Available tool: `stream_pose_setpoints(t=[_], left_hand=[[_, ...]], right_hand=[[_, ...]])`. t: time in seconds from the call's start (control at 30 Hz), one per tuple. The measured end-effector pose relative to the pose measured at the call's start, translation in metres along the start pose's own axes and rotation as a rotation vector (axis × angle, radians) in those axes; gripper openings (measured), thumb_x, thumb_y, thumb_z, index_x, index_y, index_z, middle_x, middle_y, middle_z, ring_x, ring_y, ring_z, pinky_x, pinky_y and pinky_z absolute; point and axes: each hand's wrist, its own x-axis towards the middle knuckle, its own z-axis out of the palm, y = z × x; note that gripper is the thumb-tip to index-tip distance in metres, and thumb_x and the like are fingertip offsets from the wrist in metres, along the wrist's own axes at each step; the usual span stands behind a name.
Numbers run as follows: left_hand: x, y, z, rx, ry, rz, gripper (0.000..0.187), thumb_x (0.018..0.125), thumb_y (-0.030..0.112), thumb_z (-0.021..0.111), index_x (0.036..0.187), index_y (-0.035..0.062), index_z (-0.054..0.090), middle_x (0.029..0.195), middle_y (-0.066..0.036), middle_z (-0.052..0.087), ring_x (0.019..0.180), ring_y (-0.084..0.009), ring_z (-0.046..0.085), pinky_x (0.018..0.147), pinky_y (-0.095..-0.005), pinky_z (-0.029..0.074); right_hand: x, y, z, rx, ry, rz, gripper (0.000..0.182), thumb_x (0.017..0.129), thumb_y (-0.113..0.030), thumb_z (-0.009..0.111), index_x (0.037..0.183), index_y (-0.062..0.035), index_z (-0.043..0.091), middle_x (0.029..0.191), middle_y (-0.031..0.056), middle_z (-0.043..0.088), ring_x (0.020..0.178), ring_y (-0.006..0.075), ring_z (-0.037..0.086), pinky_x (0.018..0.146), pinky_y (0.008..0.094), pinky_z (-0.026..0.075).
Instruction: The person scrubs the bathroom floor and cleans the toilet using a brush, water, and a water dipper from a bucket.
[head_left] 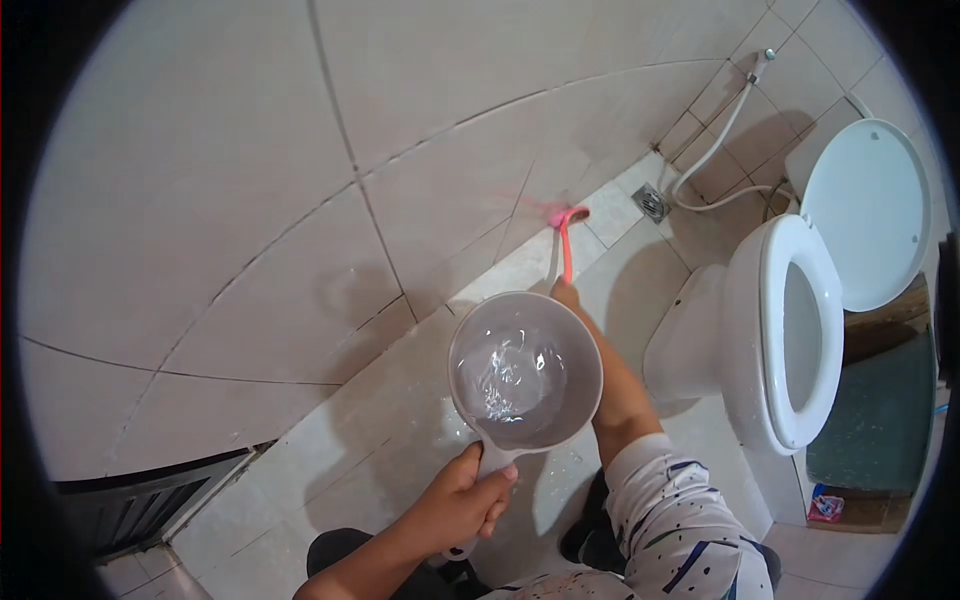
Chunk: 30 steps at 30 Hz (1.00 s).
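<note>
My left hand point(462, 502) is closed round the handle of a pale grey water dipper point(582, 410). Clear water in the dipper catches the light. Beyond it, my right hand point(566, 293) reaches toward the foot of the wall, partly hidden by the dipper's rim. It grips the orange-pink handle of a brush point(567, 250). The brush head is up against the bottom of the tiled wall point(450, 215), close to the pale floor strip, and I cannot make out its bristles well.
On the right stands a white toilet point(700, 335) with its lid point(868, 215) raised. A white hose point(715, 150) hangs from the corner wall near a floor drain point(651, 202). Low at the left is a dark slatted panel point(150, 510). The floor tiles point(360, 470) look wet.
</note>
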Motion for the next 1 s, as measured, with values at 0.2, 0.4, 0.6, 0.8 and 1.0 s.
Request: stream_pose_setpoints(t=[0.2, 0.4, 0.6, 0.8, 1.0], left_hand=[[0.005, -0.003, -0.010, 0.009, -0.023, 0.052, 0.021, 0.083, 0.020, 0.041, 0.098, 0.0058, 0.035, 0.053, 0.000, 0.036, 0.042, -0.0083, 0.035, 0.040, -0.0221, 0.032], [0.028, -0.001, -0.003, -0.012, -0.079, 0.152, 0.023, 0.083, 0.023, 0.041, 0.091, 0.0038, 0.031, 0.053, 0.001, 0.036, 0.041, -0.0078, 0.035, 0.039, -0.0226, 0.032], [0.049, -0.001, 0.024, -0.020, -0.083, 0.241, 0.025, 0.081, 0.023, 0.043, 0.087, 0.0001, 0.035, 0.052, -0.002, 0.040, 0.038, -0.0083, 0.038, 0.037, -0.0230, 0.033], [0.037, -0.009, 0.040, -0.045, -0.036, 0.265, 0.025, 0.080, 0.022, 0.044, 0.079, -0.0001, 0.034, 0.052, -0.004, 0.042, 0.036, -0.0104, 0.039, 0.035, -0.0244, 0.032], [-0.005, -0.028, 0.051, -0.120, 0.101, 0.321, 0.027, 0.080, 0.024, 0.043, 0.083, -0.0014, 0.034, 0.054, -0.003, 0.040, 0.039, -0.0106, 0.040, 0.035, -0.0253, 0.031]], right_hand=[[-0.182, -0.053, 0.081, 0.149, -0.160, -0.206, 0.034, 0.081, -0.027, 0.039, 0.103, -0.0015, 0.043, 0.101, 0.0157, 0.048, 0.094, 0.0226, 0.046, 0.076, 0.0328, 0.038], [-0.140, 0.055, 0.033, -0.002, 0.021, -0.044, 0.038, 0.079, -0.024, 0.043, 0.110, -0.0025, 0.042, 0.105, 0.0143, 0.046, 0.099, 0.0210, 0.042, 0.083, 0.0299, 0.034], [-0.195, -0.003, 0.035, -0.036, -0.071, -0.064, 0.035, 0.079, -0.025, 0.042, 0.106, -0.0029, 0.043, 0.101, 0.0146, 0.048, 0.096, 0.0229, 0.044, 0.080, 0.0318, 0.036], [-0.247, -0.034, 0.042, -0.047, -0.339, -0.288, 0.033, 0.079, -0.027, 0.041, 0.102, -0.0033, 0.045, 0.097, 0.0149, 0.050, 0.092, 0.0249, 0.046, 0.078, 0.0337, 0.037], [-0.159, -0.099, 0.043, -0.141, -0.243, -0.412, 0.031, 0.079, -0.028, 0.040, 0.097, -0.0037, 0.046, 0.093, 0.0152, 0.051, 0.088, 0.0268, 0.048, 0.075, 0.0355, 0.038]])
